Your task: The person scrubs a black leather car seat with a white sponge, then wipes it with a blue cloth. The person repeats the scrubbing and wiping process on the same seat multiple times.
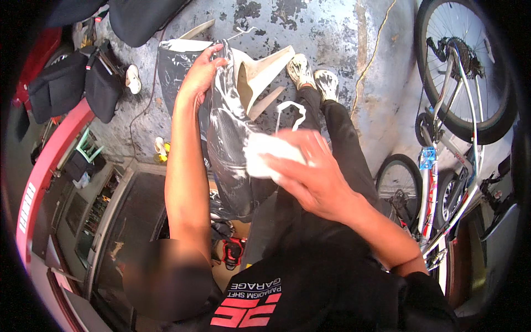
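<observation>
A black leather car seat cover (225, 130), streaked with white foam, stands in front of me, with pale stiff panels (263, 69) projecting from its right side. My left hand (202, 72) is closed over its upper edge, fingers curled round the rim. My right hand (310, 171) presses a white cloth (264, 157) against the foamy right side of the leather. Cloth and fingers are smeared by motion. A white strap or cord (291, 110) loops out beside the cover, just above my right hand.
A bicycle (451, 110) stands on the right, its rear wheel toward the top. Black seat parts (102, 83) lie at the upper left near a red curved body panel (41, 171). Below the cover, a cardboard box (239, 229) holds a red and black item. My shoes (327, 83) rest on worn grey floor.
</observation>
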Demonstrator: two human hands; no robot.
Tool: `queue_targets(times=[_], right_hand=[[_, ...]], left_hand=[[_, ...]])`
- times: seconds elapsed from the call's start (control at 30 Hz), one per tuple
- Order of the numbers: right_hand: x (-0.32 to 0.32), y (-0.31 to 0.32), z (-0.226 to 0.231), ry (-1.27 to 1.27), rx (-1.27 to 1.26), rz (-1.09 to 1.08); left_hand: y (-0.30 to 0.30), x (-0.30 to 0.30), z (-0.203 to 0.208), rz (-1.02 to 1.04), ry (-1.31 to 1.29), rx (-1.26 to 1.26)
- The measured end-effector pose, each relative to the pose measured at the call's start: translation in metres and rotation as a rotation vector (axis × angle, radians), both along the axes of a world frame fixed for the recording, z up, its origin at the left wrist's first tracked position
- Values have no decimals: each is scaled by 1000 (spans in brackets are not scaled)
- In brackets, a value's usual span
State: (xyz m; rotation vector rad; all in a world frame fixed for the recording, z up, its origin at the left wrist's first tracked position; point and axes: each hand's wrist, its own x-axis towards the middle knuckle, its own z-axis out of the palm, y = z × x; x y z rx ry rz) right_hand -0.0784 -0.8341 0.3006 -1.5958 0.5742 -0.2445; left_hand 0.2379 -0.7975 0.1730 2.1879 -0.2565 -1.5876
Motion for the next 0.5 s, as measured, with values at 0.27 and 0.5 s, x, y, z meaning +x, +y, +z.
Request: queue_targets(times=[0.27,0.5], right_hand=[[1,12,6,15,-176,102],[59,-1,8,-77,-566,6]], left_hand=[[14,11,-31,-44,-65,-11],[4,3,-15,-37,-50,3]])
